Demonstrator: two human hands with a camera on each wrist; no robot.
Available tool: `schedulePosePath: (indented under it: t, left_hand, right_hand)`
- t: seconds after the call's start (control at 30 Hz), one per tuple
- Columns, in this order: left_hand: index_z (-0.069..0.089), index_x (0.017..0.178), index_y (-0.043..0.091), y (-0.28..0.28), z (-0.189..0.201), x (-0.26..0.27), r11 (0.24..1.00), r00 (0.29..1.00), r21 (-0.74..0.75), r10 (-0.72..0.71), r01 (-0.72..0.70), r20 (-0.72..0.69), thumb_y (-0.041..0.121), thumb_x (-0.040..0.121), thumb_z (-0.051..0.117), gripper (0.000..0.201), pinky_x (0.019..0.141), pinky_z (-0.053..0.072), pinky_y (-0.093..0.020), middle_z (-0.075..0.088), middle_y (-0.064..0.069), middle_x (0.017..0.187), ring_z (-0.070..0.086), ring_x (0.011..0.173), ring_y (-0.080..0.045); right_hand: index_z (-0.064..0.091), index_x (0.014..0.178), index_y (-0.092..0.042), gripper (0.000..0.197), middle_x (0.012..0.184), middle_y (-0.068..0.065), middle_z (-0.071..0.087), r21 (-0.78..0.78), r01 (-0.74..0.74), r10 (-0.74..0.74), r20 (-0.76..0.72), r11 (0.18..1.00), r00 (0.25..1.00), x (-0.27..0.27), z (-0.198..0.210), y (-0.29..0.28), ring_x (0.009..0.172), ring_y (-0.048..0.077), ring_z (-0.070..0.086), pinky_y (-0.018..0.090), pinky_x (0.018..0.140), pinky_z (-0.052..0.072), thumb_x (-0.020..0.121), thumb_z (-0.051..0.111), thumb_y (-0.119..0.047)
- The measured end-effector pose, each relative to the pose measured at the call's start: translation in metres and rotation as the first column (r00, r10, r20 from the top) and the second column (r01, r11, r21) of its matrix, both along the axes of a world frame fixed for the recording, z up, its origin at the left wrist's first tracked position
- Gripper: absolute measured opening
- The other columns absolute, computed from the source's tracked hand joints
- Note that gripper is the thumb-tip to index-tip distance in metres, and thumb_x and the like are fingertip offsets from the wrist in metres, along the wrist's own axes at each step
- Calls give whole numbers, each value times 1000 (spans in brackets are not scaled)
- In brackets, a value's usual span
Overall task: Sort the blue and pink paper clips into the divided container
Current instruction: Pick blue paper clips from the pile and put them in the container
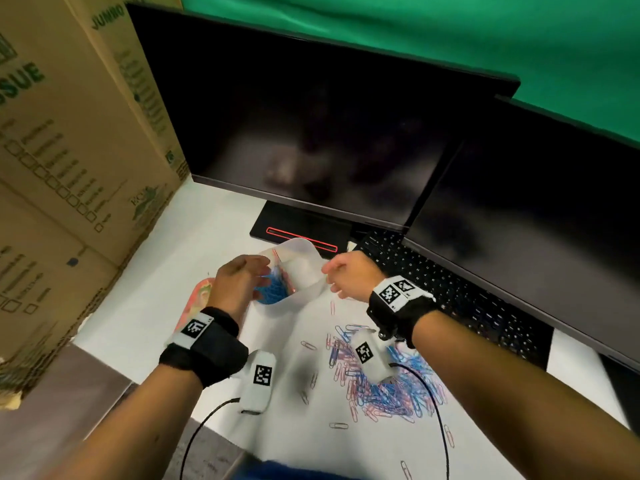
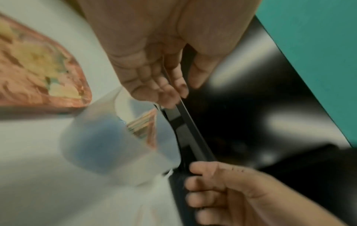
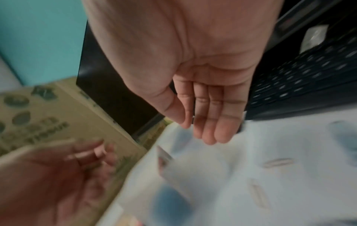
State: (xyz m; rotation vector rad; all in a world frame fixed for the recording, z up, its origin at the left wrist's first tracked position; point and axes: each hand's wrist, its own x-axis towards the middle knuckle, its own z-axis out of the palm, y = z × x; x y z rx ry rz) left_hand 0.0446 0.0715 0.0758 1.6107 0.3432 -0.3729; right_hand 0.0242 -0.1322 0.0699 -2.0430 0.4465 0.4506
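both hands (image 1: 239,282) at container (image 1: 304,268) rim

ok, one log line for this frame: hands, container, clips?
left hand: open, over container | right hand: open, empty | divided container: blue clips in near compartment | mixed clip pile: unsorted on table

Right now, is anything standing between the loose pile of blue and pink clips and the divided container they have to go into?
Nothing visible does. The mixed pile lies on the white table near the container, with only scattered single clips between. The right hand hangs open at the container's near rim; the left hand hovers over the blue compartment, partly covering that opening.
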Motion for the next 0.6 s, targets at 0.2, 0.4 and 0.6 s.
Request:
schedulePosePath:
  t: [0.2,0.4,0.6]
  left_hand:
    - [65,76,22,-19,-47,-54,690,776,499,-629,525,53,13,82,66,11,65,44,-20,66,8,72,57,62,-9]
    - [68,85,22,-64,-76,-73,316,582,721,-800,617,-148,43,79,67,22,77,51,-28,69,2,90,63,86,-20]
    - [68,97,14,-85,-86,-73,198,577,762,-772,616,-267,38,86,60,28,81,52,-33,69,-8,105,64,99,-28]
  right_hand:
    - [73,91,-21,24,96,3,72,-330,-162,133,-108,930,985,-88,-29,-41,82,19,67,19,70,48,85,51,-11]
    - [70,92,-23,19,92,3,71,-391,-203,179,-98,898,979,-129,-47,-45,85,23,66,28,76,54,87,52,-17]
    - [65,86,-25,11,84,-2,68,-420,-197,189,-61,886,980,-151,-58,-51,78,21,64,32,72,56,85,54,-23]
